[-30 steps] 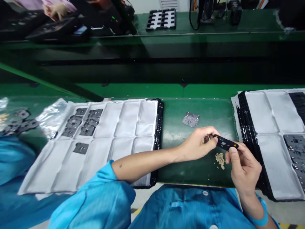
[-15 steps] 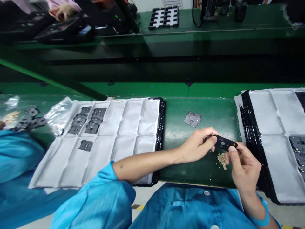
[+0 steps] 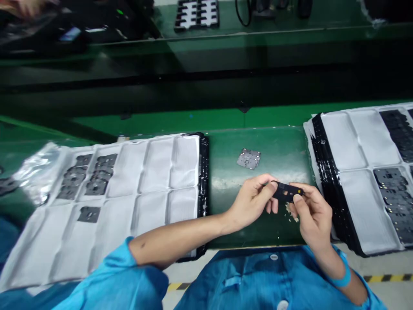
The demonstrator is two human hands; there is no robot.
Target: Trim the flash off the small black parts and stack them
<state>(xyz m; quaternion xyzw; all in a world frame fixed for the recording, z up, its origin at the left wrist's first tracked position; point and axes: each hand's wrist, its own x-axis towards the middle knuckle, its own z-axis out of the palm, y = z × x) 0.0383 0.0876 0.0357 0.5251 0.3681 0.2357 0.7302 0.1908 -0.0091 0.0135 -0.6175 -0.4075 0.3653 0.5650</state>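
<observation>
Between my two hands I hold a flat black plate-like part (image 3: 286, 192) with small cutouts and a yellow spot near its right end. My left hand (image 3: 254, 199) pinches its left end between thumb and fingers. The right end is gripped by my right hand (image 3: 311, 211), thumb on top. Just under the part lies a small pile of tiny beige pieces (image 3: 291, 214), partly hidden by my fingers. Farther back on the green bench, a grey flat part (image 3: 249, 159) with fine cutouts lies apart from both hands.
A white-lined compartment tray (image 3: 155, 172) on the left holds several dark parts (image 3: 99, 174). Another lined tray (image 3: 368, 193) stands on the right with rows of dark parts (image 3: 392, 202). A plastic bag (image 3: 40, 172) lies far left. Across a dark gap, a shelf carries a slotted tray (image 3: 196, 15).
The view has swung to the right, so the bench and trays sit further left. The black part is tilted a little differently in my hands, and both hands still hold it.
</observation>
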